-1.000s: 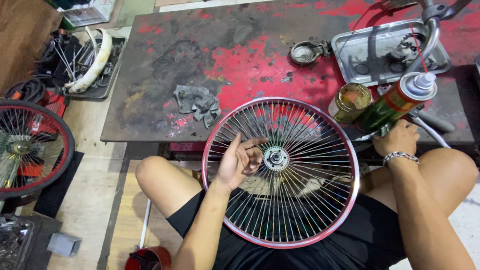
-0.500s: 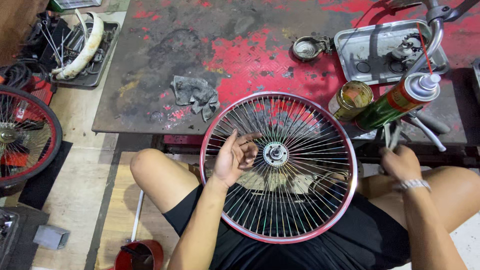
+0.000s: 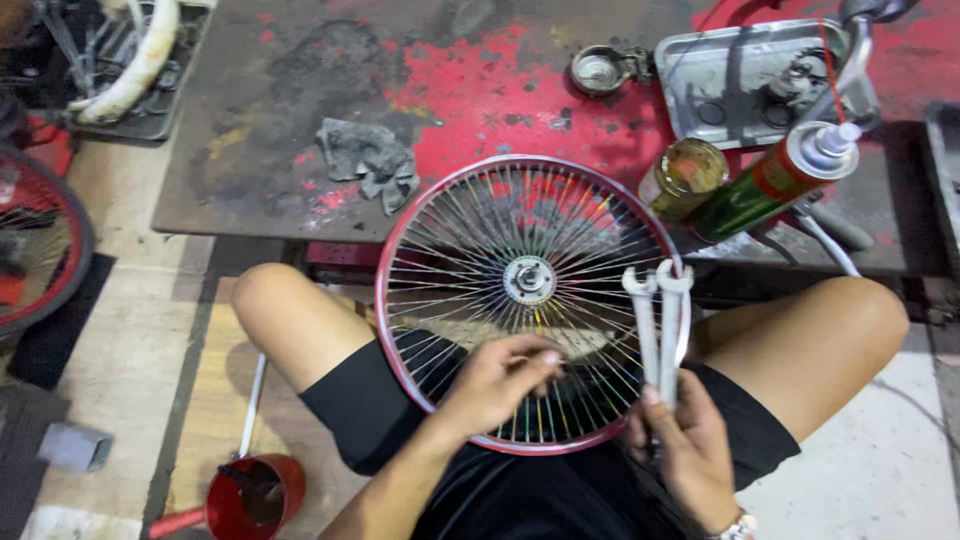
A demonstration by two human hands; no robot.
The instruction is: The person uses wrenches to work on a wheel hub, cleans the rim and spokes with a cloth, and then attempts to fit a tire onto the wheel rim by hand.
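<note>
Left hand [image 3: 495,385] rested on the spokes of one red-rimmed wheel [image 3: 528,300], fingers curled loosely over the wires, pinching nothing that could be made out. Right hand [image 3: 690,450] clenched around two silver open-ended wrenches [image 3: 658,325], held upright, heads level with the hub. Wheel lay flat across the lap, between both hands, far edge over the workbench [image 3: 250,150]. Beyond the right hand: one brass-coloured tin [image 3: 685,175], one green spray can [image 3: 770,185], one metal tray [image 3: 740,75]. Beyond the left hand: one grey rag [image 3: 370,160]. Down by the left elbow: one red cup [image 3: 250,495]. Far left: part of a second wheel [image 3: 40,260].
</note>
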